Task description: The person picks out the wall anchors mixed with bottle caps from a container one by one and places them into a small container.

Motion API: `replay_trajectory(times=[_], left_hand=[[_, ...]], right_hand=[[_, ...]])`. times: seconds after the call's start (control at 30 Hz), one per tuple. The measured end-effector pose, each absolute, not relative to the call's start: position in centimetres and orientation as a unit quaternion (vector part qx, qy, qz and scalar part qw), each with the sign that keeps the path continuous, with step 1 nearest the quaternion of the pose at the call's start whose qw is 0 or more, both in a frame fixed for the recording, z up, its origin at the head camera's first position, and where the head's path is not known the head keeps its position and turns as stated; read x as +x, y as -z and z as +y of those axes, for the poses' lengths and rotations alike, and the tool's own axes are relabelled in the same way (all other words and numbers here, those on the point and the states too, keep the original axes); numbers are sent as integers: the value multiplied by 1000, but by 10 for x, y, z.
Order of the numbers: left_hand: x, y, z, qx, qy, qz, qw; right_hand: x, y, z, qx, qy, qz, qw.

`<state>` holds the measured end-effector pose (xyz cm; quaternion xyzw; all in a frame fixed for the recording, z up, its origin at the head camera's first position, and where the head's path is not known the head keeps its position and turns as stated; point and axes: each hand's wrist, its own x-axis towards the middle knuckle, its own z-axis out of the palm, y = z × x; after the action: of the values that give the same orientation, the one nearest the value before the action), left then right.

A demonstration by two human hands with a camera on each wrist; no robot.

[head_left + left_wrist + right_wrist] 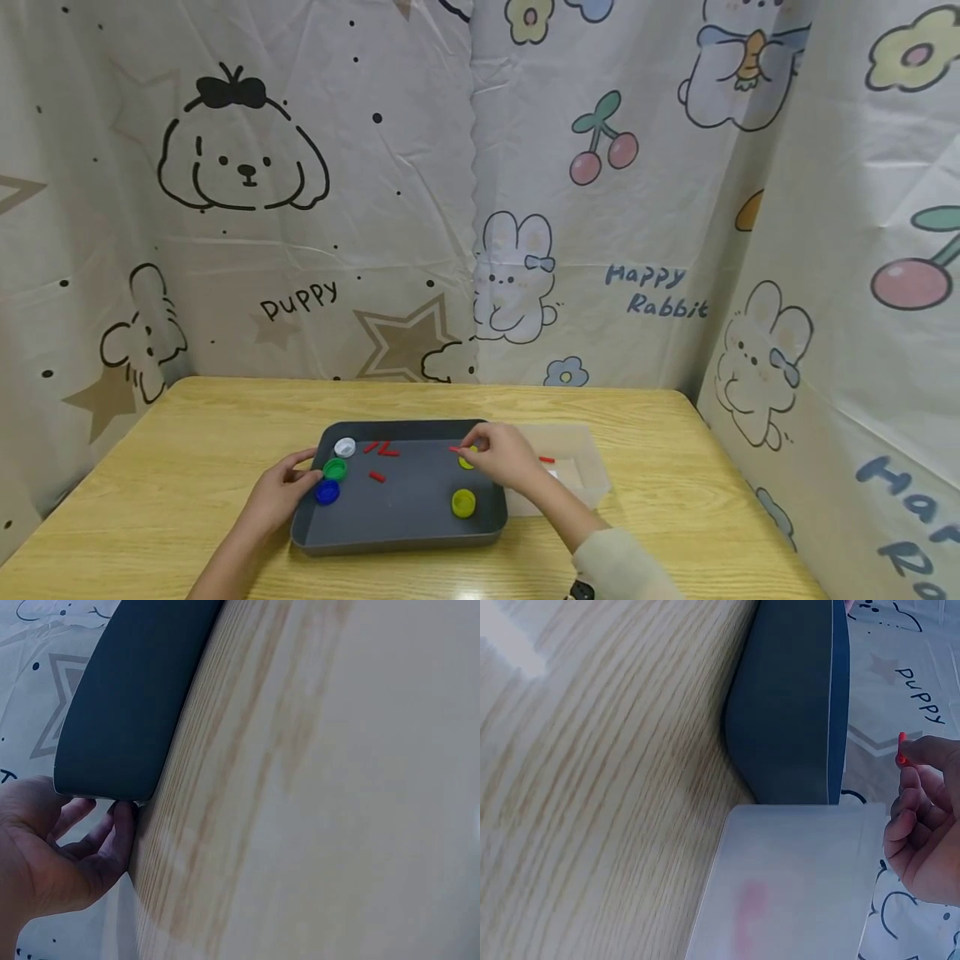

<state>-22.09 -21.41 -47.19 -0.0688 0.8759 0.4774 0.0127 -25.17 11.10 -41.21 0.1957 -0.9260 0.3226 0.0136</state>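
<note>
A dark grey tray [397, 546] lies on the table, its left end gripped by my left hand [277, 492], with the thumb over the rim and the fingers at the outer side. Above the tray's right part, my right hand [506, 457] pinches a small red stick [901, 750] between thumb and fingertips. A yellow cap [467, 461] is partly hidden behind those fingers; another yellow cap [463, 503] sits nearer the front. Along the left wall are a white cap [345, 447], a green cap [334, 470] and a blue cap [327, 492]. Several red sticks [377, 477] lie loose in the tray.
Against the tray's right side stands a translucent plastic box [592, 467], partly behind my right forearm. Inside it is a red stick [547, 459]. The wooden table [645, 533] is bordered at the back and right by a patterned curtain [420, 208].
</note>
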Motion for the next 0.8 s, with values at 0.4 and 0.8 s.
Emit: replay_trajectory(times=[0.4, 0.8], left_hand=[[-221, 471, -215, -63, -475, 877, 15], [-221, 473, -215, -62, -481, 874, 13]], right_hand=[[-255, 410, 128, 184, -336, -924, 18], [-255, 411, 145, 165, -346, -924, 11]])
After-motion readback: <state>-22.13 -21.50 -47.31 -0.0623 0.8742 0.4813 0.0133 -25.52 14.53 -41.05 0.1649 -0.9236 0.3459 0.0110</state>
